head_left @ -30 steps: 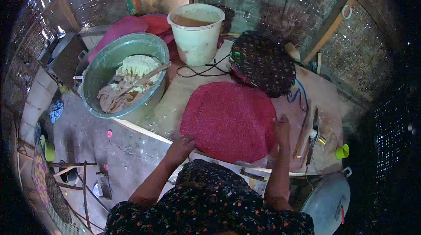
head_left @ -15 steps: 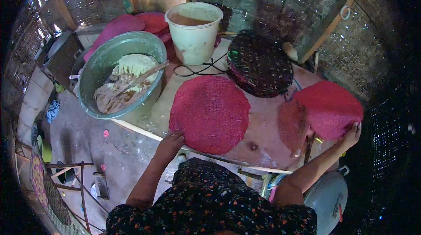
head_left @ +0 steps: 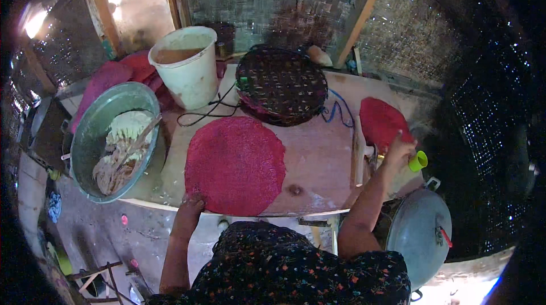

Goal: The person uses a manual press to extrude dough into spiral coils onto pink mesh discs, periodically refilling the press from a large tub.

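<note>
A wooden table [head_left: 318,160] has a round magenta mat [head_left: 236,166] lying flat near 8 o'clock on its top, close to the front edge. A green basin [head_left: 79,166] stands at 9 o'clock, a cream bucket [head_left: 187,80] at 10, a black cable [head_left: 190,116] looping just beside it. A dark woven basket [head_left: 281,83] sits at 12, with a blue cord [head_left: 343,106] at 2 and a slim wooden stick [head_left: 359,163] near 3
</note>
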`<action>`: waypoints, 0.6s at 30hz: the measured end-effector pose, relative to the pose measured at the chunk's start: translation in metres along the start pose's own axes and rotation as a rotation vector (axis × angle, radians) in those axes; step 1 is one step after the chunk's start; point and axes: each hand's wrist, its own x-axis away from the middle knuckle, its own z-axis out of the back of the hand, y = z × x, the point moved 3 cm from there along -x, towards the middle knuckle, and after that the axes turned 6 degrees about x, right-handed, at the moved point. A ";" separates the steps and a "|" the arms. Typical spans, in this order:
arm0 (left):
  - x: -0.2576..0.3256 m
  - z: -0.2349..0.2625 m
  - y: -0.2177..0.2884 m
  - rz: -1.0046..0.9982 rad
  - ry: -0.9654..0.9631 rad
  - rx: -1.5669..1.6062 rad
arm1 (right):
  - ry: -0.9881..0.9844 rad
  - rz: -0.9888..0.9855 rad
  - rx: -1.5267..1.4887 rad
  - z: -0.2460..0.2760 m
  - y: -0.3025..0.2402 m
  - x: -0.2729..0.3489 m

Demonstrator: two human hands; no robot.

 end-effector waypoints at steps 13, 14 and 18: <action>-0.009 0.010 0.005 0.000 -0.075 -0.005 | -0.562 0.361 0.253 0.031 0.017 0.128; -0.009 0.012 0.009 -0.024 -0.128 -0.062 | -0.718 0.356 0.277 0.044 0.012 0.132; -0.030 0.031 0.023 0.071 -0.030 0.391 | -1.026 0.371 -0.668 0.113 -0.011 0.161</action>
